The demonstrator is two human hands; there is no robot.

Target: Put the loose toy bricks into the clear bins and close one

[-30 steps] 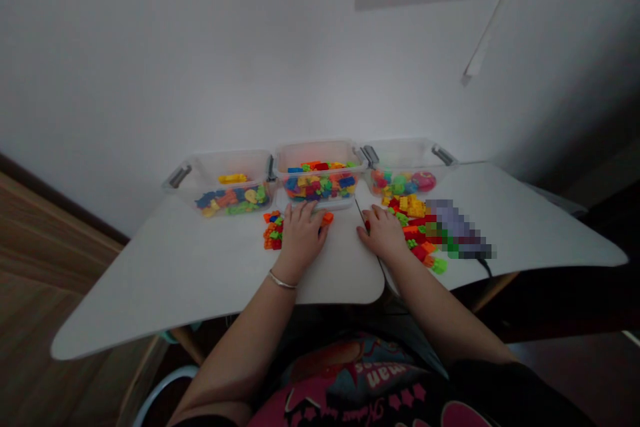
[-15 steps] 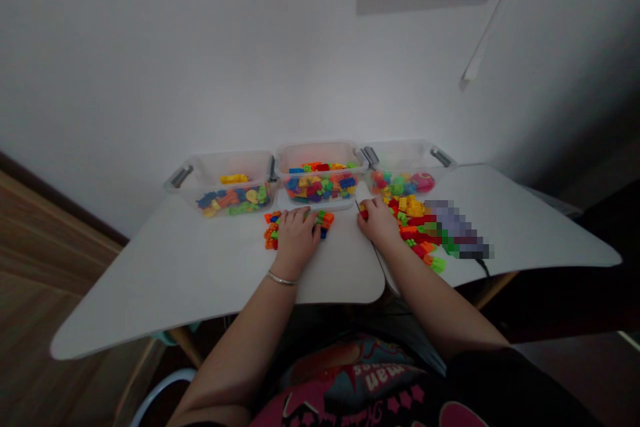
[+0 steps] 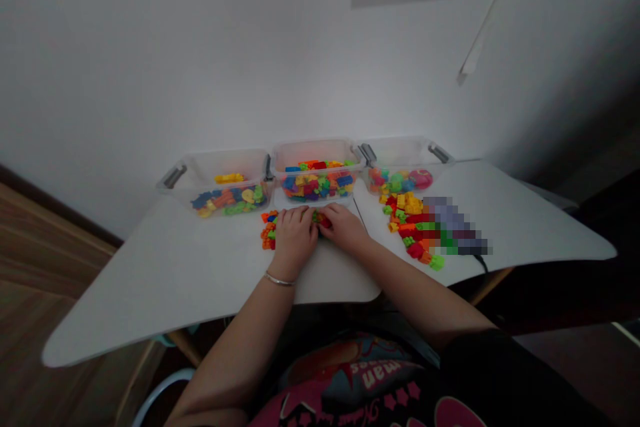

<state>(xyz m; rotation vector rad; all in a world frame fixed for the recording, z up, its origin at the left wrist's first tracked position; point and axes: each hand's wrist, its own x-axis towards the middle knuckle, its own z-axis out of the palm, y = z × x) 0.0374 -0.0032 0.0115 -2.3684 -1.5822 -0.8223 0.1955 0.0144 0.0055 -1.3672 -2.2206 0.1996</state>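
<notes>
My left hand (image 3: 295,233) lies over a group of colourful toy building bricks (image 3: 269,235) on the white table, its fingers curled down onto them. Orange, green and blue pieces show at its left side; the rest is hidden under the palm. Close against it, my right hand (image 3: 344,227) pinches a red toy brick (image 3: 325,220) at the right end of this group. Whether the red brick is joined to the others, I cannot tell.
Three clear bins stand along the wall: a left bin (image 3: 220,163), a middle bin (image 3: 320,150) and a right bin (image 3: 405,150), all holding toy pieces. Loose bricks (image 3: 413,227) lie to the right, beside a blurred-out object (image 3: 455,223) with a dark cord. A seam divides the table.
My right hand has moved left from beside the loose bricks to my left hand, carrying the red brick. My left hand has stayed on the group of bricks.
</notes>
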